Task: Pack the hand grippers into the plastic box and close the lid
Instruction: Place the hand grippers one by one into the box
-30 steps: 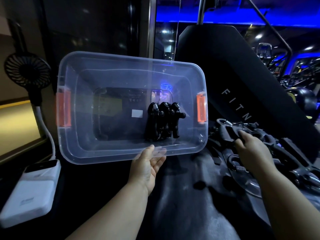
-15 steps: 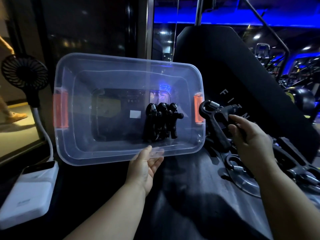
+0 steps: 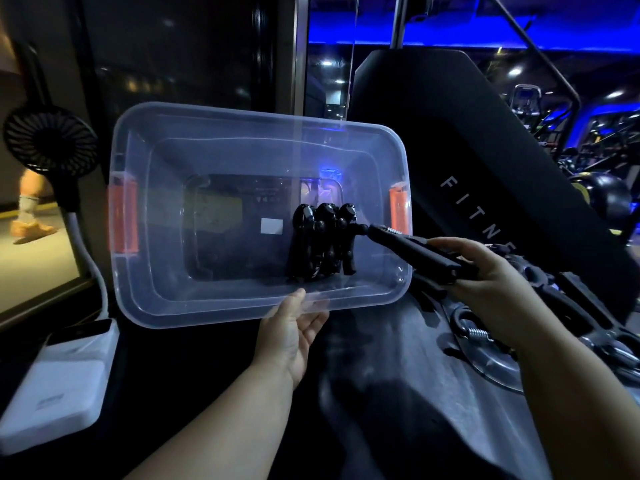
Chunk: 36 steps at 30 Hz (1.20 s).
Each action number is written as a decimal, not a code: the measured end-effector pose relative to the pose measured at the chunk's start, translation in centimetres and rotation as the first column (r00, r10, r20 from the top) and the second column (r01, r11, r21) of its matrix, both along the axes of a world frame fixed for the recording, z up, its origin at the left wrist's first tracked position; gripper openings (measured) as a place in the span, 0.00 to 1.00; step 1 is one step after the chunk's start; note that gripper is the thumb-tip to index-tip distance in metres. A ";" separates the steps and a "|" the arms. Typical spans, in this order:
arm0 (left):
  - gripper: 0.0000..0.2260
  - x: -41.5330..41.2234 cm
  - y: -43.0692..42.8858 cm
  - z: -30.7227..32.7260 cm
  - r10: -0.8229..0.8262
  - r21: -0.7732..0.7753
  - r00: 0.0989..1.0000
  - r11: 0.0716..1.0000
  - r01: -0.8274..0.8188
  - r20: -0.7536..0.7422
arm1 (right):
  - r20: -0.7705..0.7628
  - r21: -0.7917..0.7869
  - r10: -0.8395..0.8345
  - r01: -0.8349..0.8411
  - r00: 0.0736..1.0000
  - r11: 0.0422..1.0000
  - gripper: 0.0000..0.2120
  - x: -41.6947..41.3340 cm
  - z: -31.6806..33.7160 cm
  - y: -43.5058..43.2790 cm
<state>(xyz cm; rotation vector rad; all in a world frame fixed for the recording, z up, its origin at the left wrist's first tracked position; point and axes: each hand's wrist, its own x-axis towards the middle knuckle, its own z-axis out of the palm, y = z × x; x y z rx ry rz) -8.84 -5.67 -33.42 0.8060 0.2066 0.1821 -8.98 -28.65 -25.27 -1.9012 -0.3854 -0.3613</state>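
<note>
The clear plastic box with orange latches is tilted up, its opening facing me. My left hand grips its near rim. Three black hand grippers lie side by side on the box floor, right of centre. My right hand is closed on another black hand gripper, whose spring end pokes over the box's right rim beside the right latch. More hand grippers lie in a heap on the dark surface to the right, partly hidden by my right hand and forearm.
A white power bank lies at lower left, with a small black fan on a white stalk above it. A black padded gym machine rises behind the box. A clear round lid or dish sits under the heap. A person's legs pass at far left.
My right hand lifted a hand gripper off the heap and carried it left, until its end crossed the box's right rim. The left hand and box stayed put.
</note>
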 end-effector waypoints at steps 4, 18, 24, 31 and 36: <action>0.08 0.0 -0.1 0.1 0.003 0.013 1.000 1.000 -0.003 0.003 | 0.019 -0.074 -0.036 0.037 0.999 0.997 0.16 0.2 -0.6 0.5; 0.08 -0.3 -0.2 0.4 0.007 -0.006 1.000 1.000 -0.007 0.002 | 0.260 -0.170 -0.228 0.277 0.938 0.946 0.08 0.1 -1.1 2.4; 0.09 -0.1 -0.3 0.0 0.008 0.021 1.000 1.000 -0.008 0.028 | 0.210 -0.014 -0.205 0.213 0.956 0.977 0.05 0.1 -1.1 3.1; 0.09 0.5 0.0 -0.3 -0.040 -0.001 0.999 0.999 0.040 0.010 | 0.233 -0.017 -0.298 0.310 0.926 0.951 0.10 1.7 -0.3 6.8; 0.05 0.7 -0.1 -0.4 -0.041 -0.061 0.999 0.997 0.041 0.002 | 0.202 -0.216 -0.277 0.319 0.939 0.923 0.17 4.6 0.7 10.3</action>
